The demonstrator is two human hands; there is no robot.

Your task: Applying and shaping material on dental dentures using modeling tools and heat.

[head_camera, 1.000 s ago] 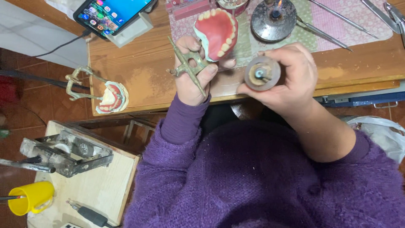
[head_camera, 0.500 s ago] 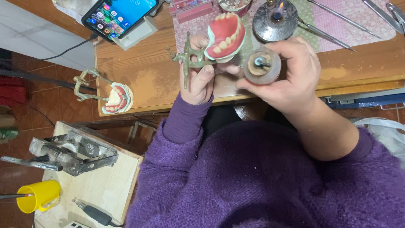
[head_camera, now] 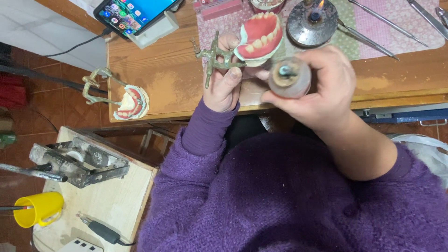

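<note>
My left hand (head_camera: 223, 79) grips a brass articulator (head_camera: 213, 55) that carries a denture model (head_camera: 259, 36) with pink gums and pale teeth, held up over the wooden table (head_camera: 172, 79). My right hand (head_camera: 322, 88) is closed around a small round torch-like burner (head_camera: 289, 77), its nozzle end facing the camera, right beside the denture. Both arms are in purple sleeves.
A lit spirit lamp (head_camera: 310, 21) stands behind the hands, with metal instruments (head_camera: 373, 16) on a pink cloth. A phone (head_camera: 135, 13) leans at the back left. A second articulator with a denture (head_camera: 128, 100) hangs over the table's left edge. Lower left: a metal press (head_camera: 77, 161), yellow cup (head_camera: 37, 210).
Both hands have shifted a little to the right, and the denture model is raised and tilted more upright. The right hand has turned the burner closer to the denture.
</note>
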